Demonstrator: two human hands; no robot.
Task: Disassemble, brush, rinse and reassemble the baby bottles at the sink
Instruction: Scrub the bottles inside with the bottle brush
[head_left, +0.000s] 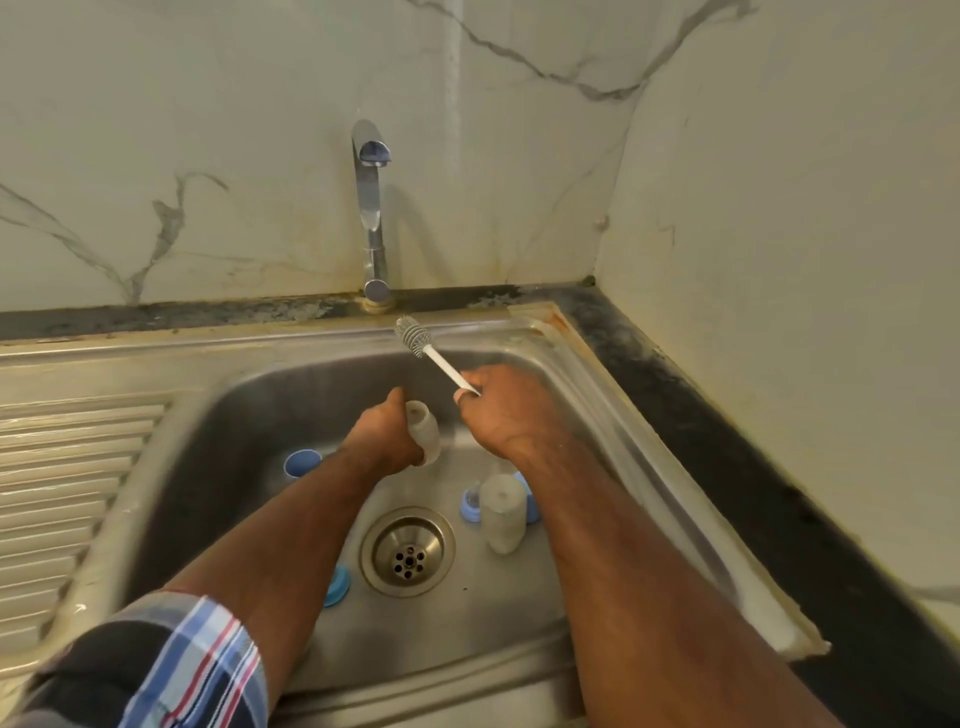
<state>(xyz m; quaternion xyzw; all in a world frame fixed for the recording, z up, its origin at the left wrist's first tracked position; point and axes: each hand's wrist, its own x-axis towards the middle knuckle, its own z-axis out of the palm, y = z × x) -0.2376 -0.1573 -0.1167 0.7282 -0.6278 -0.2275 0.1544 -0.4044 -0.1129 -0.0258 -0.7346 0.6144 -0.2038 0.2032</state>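
Over the steel sink (613, 415), the left hand (382, 436) wraps its fingers round an open bottle (425, 428), the right hand (506, 410) pinches a brush (423, 348) handle, bristles raised, while a second bottle (503, 512), blue cap (302, 464) and rings lie around the drain (408, 551).

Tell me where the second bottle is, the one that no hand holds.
In the head view, the free bottle lies on the sink floor, right of the drain, beside the right forearm, with blue parts next to it.
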